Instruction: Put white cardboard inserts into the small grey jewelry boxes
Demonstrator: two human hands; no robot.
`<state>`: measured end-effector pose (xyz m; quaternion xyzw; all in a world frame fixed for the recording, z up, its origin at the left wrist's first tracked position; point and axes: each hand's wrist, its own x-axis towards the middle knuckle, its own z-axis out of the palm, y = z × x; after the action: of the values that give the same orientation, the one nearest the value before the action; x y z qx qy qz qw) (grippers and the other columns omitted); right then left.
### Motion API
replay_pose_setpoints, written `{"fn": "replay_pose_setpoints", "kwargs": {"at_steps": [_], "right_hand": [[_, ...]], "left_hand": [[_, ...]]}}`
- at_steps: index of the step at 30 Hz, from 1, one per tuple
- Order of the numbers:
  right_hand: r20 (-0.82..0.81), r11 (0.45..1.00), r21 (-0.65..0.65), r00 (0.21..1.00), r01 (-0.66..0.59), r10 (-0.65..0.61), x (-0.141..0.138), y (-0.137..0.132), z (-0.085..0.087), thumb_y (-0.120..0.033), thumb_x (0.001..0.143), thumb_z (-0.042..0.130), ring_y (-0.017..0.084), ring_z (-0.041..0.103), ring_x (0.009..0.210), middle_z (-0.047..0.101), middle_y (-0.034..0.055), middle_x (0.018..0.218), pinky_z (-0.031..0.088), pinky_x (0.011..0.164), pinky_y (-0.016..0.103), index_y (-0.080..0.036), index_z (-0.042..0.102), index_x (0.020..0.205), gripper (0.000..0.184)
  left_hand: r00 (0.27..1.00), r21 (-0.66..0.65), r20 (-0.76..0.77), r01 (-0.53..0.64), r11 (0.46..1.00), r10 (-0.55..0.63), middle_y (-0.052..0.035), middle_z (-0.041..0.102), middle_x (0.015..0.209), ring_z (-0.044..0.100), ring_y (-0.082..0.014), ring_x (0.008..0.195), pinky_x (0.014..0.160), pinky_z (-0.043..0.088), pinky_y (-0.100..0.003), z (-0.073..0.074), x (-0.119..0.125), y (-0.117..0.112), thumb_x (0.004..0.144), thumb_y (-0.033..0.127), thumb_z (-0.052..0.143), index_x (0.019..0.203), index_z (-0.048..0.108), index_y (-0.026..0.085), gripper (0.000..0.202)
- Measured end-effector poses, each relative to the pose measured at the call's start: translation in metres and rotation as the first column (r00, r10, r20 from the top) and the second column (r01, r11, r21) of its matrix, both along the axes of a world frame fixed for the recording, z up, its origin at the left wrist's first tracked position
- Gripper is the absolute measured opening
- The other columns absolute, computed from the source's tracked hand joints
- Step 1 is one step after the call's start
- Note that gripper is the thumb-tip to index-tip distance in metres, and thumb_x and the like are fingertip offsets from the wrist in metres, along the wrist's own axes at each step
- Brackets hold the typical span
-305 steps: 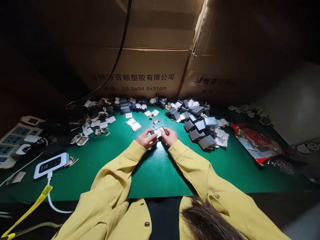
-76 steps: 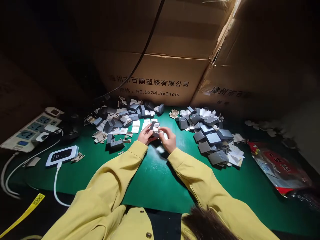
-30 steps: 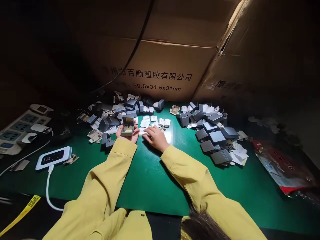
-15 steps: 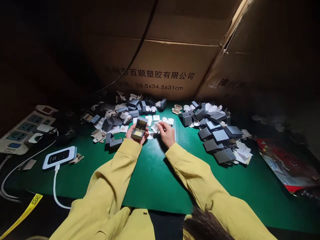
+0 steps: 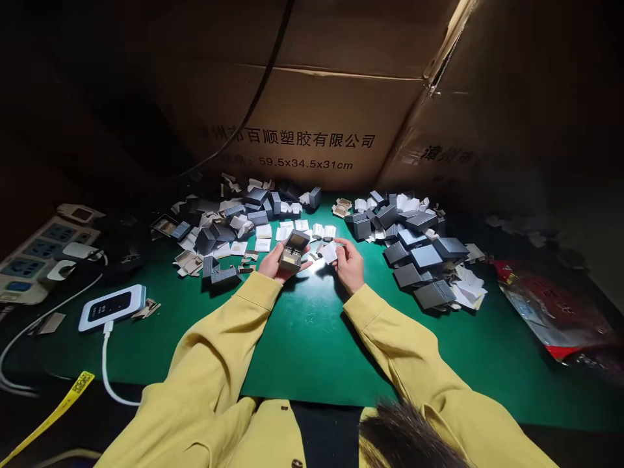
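Observation:
My left hand (image 5: pixel 273 263) is closed round a small dark hinged box (image 5: pixel 294 249), whose lid stands raised. Something pale shows inside the box, too small to make out. To its right, my right hand (image 5: pixel 350 263) pinches a small white slip of paper (image 5: pixel 330 253) between thumb and fingers, apart from the box. Just beyond my hands, several white folded papers (image 5: pixel 302 225) lie on the green table (image 5: pixel 312 351). A few torn card scraps (image 5: pixel 249 257) lie by my left hand.
Piles of dark boxes and paper lie at left (image 5: pixel 219 234) and right (image 5: pixel 426 257). Far left are a power strip (image 5: pixel 46 250) and a white device (image 5: pixel 113 305) with a cable. A red plastic bag (image 5: pixel 556 305) lies far right. Large cardboard cartons (image 5: pixel 312 107) stand behind.
Both hands have shifted right, with the box and the white paper in them. The right hand has drawn the paper farther from the box. The view has shifted slightly.

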<state>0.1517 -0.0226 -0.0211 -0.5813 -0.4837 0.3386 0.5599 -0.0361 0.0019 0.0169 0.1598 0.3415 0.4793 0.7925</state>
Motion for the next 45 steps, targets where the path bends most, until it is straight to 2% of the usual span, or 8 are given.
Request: {"fn": "replay_pose_setpoints", "kwargs": {"at_steps": [3, 10, 17, 22, 26, 29, 36, 45], "right_hand": [[-0.021, 0.999, 0.045, 1.000, -0.005, 0.006, -0.003, 0.000, 0.001, -0.042, 0.086, 0.048, 0.008, 0.048, 0.044, 0.055, -0.0043, 0.064, 0.041, 0.046, 0.022, -0.019, 0.056, 0.108, 0.033], [-0.044, 0.987, 0.147, 0.997, -0.060, 0.067, -0.008, 0.000, 0.010, -0.034, 0.079, 0.055, 0.016, 0.061, 0.076, 0.066, 0.0052, 0.083, 0.051, 0.070, 0.031, -0.018, 0.059, 0.093, 0.022], [0.052, 0.966, 0.255, 0.998, -0.049, 0.037, -0.014, -0.008, 0.014, -0.027, 0.078, 0.051, 0.018, 0.062, 0.081, 0.068, 0.0059, 0.085, 0.052, 0.071, 0.033, -0.020, 0.064, 0.082, 0.015], [-0.025, 0.969, 0.237, 0.997, -0.071, 0.079, -0.021, -0.009, 0.011, -0.029, 0.078, 0.055, 0.016, 0.063, 0.074, 0.068, 0.0051, 0.085, 0.054, 0.068, 0.031, -0.019, 0.065, 0.084, 0.015], [-0.023, 0.967, 0.176, 0.981, -0.184, 0.191, -0.027, -0.011, 0.010, -0.030, 0.078, 0.056, 0.016, 0.063, 0.071, 0.068, 0.0040, 0.084, 0.055, 0.065, 0.031, -0.019, 0.066, 0.083, 0.016], [0.068, 0.958, 0.163, 0.972, -0.234, 0.226, -0.028, -0.012, 0.011, -0.027, 0.079, 0.054, 0.015, 0.062, 0.069, 0.069, 0.0037, 0.084, 0.054, 0.065, 0.030, -0.020, 0.067, 0.082, 0.016], [0.404, 0.953, 0.201, 0.906, -0.226, 0.130, -0.025, -0.013, 0.015, -0.023, 0.082, 0.053, 0.016, 0.059, 0.072, 0.069, 0.0036, 0.082, 0.050, 0.068, 0.030, -0.021, 0.069, 0.085, 0.017], [0.607, 0.926, 0.239, 0.789, -0.293, 0.093, -0.023, -0.012, 0.009, -0.027, 0.092, 0.045, 0.019, 0.058, 0.074, 0.071, 0.0046, 0.084, 0.045, 0.067, 0.030, -0.022, 0.069, 0.089, 0.024]], "left_hand": [[1.000, 0.070, 0.005, -0.022, 0.997, 0.021, -0.0146, 0.062, 0.121, 0.062, -0.0295, 0.109, 0.090, 0.050, -0.057, 0.000, -0.001, -0.003, 0.098, 0.033, 0.034, 0.126, 0.051, 0.016, 0.036], [0.998, 0.085, -0.057, 0.037, 0.996, -0.032, -0.0154, 0.065, 0.113, 0.068, -0.0278, 0.096, 0.076, 0.059, -0.047, -0.003, 0.001, -0.006, 0.092, 0.031, 0.050, 0.113, 0.058, 0.015, 0.028], [0.991, 0.120, -0.118, 0.076, 0.990, -0.062, -0.0113, 0.066, 0.108, 0.066, -0.0258, 0.090, 0.074, 0.057, -0.048, -0.008, 0.004, -0.009, 0.085, 0.028, 0.061, 0.107, 0.058, 0.018, 0.024], [0.986, 0.186, -0.124, 0.132, 0.974, -0.110, -0.0085, 0.066, 0.104, 0.066, -0.0236, 0.085, 0.073, 0.057, -0.045, -0.011, 0.007, -0.011, 0.078, 0.028, 0.070, 0.102, 0.059, 0.019, 0.028], [0.989, 0.198, -0.092, 0.131, 0.971, -0.115, -0.0089, 0.067, 0.101, 0.066, -0.0226, 0.084, 0.073, 0.055, -0.038, -0.011, 0.008, -0.010, 0.076, 0.024, 0.070, 0.103, 0.060, 0.017, 0.030], [0.991, 0.171, -0.077, 0.125, 0.977, -0.113, -0.0094, 0.068, 0.098, 0.066, -0.0212, 0.082, 0.073, 0.054, -0.035, -0.012, 0.009, -0.008, 0.078, 0.019, 0.068, 0.103, 0.061, 0.016, 0.027], [0.985, 0.178, -0.076, 0.164, 0.970, -0.152, -0.0085, 0.069, 0.096, 0.066, -0.0207, 0.081, 0.073, 0.052, -0.033, -0.020, 0.010, -0.007, 0.078, 0.022, 0.069, 0.103, 0.062, 0.017, 0.027], [0.980, 0.196, -0.074, 0.197, 0.961, -0.186, -0.0062, 0.068, 0.095, 0.063, -0.0172, 0.075, 0.070, 0.050, -0.029, -0.026, 0.010, -0.007, 0.072, 0.026, 0.075, 0.104, 0.063, 0.018, 0.036]]}}
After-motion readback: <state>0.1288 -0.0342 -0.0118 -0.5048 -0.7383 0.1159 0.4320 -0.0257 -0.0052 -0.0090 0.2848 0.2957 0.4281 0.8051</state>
